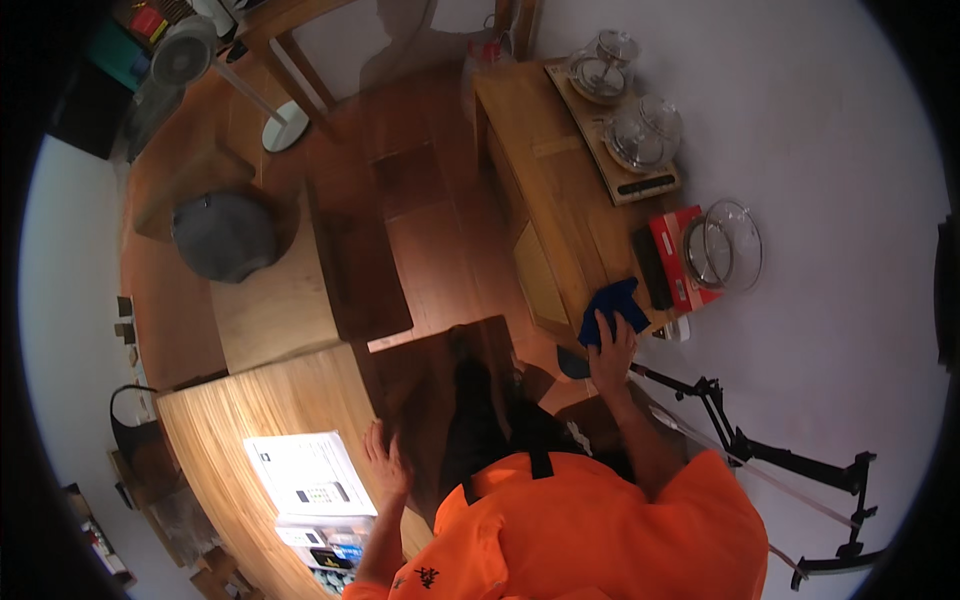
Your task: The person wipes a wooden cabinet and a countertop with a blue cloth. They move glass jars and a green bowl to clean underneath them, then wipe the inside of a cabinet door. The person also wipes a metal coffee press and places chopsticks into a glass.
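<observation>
My right hand [612, 362] reaches out to the near end of a wooden cabinet [520, 120] and grips a crumpled dark blue cloth [615, 305]. The cloth lies bunched on the cabinet top, close to its front edge. My left hand [388, 465] is by the right edge of a light wooden table [210, 420], its fingers stretched and holding nothing. On that table, left of this hand, lie white printed sheets [305, 470] and several small packets [330, 550].
Glass teapots [642, 135] stand on a flat heating tray [645, 187] along the wall. A red box [672, 250] and round glassware [738, 245] sit nearer. A black jointed arm [790, 460] extends at right. A white fan [285, 127] and dark grey rounded object [225, 238] are farther left.
</observation>
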A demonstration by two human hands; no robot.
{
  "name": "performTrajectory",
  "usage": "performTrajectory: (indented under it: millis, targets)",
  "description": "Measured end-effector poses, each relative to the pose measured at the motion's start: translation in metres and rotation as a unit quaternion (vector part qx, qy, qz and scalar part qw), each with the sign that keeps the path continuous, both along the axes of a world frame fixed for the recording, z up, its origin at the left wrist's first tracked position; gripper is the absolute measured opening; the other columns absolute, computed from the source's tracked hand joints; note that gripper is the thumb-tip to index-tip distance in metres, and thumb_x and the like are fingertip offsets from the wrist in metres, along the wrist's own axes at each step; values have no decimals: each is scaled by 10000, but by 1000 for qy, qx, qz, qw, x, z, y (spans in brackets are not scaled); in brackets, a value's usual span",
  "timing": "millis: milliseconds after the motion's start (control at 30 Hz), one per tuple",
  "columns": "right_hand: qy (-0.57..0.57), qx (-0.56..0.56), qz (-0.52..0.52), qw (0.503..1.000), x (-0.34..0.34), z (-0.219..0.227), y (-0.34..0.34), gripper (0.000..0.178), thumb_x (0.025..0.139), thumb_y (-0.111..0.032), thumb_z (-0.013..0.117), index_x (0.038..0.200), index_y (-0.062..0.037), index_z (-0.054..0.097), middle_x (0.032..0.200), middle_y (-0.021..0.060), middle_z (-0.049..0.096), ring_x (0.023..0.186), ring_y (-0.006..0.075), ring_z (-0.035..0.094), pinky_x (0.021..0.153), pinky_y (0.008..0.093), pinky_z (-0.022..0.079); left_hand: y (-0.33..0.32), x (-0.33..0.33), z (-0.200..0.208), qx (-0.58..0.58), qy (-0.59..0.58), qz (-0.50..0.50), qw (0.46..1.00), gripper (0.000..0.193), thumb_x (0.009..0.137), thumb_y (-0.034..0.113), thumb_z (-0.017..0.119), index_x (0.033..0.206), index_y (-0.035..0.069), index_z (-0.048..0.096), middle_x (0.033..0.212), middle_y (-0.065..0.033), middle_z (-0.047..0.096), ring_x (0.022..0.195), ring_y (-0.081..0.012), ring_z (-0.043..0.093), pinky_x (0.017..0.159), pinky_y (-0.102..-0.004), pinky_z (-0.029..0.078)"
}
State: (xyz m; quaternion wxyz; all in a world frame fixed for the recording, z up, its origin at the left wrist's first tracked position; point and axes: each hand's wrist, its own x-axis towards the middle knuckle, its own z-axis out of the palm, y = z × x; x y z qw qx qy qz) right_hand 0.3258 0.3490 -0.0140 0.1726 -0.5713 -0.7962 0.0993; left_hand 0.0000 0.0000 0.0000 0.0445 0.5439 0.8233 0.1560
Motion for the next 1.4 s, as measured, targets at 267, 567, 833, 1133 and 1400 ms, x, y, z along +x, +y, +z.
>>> performTrajectory:
  millis: [267, 567, 833, 1133, 1400]
  targets:
    - [-2, 65, 56, 996, -133, 3, 168, 618, 791, -103, 699, 1367, -231, 518, 1461, 132, 372, 1289, 411, 348, 1047, 574, 288, 39, -15, 62, -43, -140, 12, 989, 522, 678, -25, 568, 1192, 63, 598, 1322, -174, 489, 1239, -402, 433, 1031, -502, 369]
    - [-28, 75, 111, 991, -256, -2, 351, 567, 822, -163, 671, 1362, -220, 509, 1464, 145, 335, 1323, 409, 309, 1053, 558, 312, 182, -97, 109, 114, -236, 15, 965, 345, 707, -124, 497, 978, 29, 646, 901, -132, 639, 832, -322, 611, 713, -390, 488]
    - [31, 63, 82, 994, -315, 2, 445, 514, 777, -178, 712, 1274, -201, 581, 1406, 153, 394, 1284, 420, 344, 1034, 561, 307, 320, -133, 126, 66, -265, -73, 959, 282, 686, -124, 519, 882, 19, 663, 870, -136, 662, 798, -318, 630, 708, -376, 506]
    - [31, 41, 19, 998, -270, 29, 377, 542, 758, -33, 658, 1285, -98, 554, 1399, 178, 402, 1278, 414, 370, 1021, 568, 326, 510, -171, 119, 22, -302, -206, 930, 199, 778, -98, 586, 886, 42, 675, 833, -120, 679, 773, -287, 654, 688, -361, 525]
    - [-11, -47, -208, 977, -165, 56, 184, 560, 713, -44, 647, 1261, -143, 584, 1385, 157, 436, 1262, 414, 404, 1003, 551, 377, 648, -211, 54, -103, -354, -384, 847, 184, 841, -75, 580, 949, 37, 678, 837, -104, 698, 805, -247, 686, 695, -336, 542]
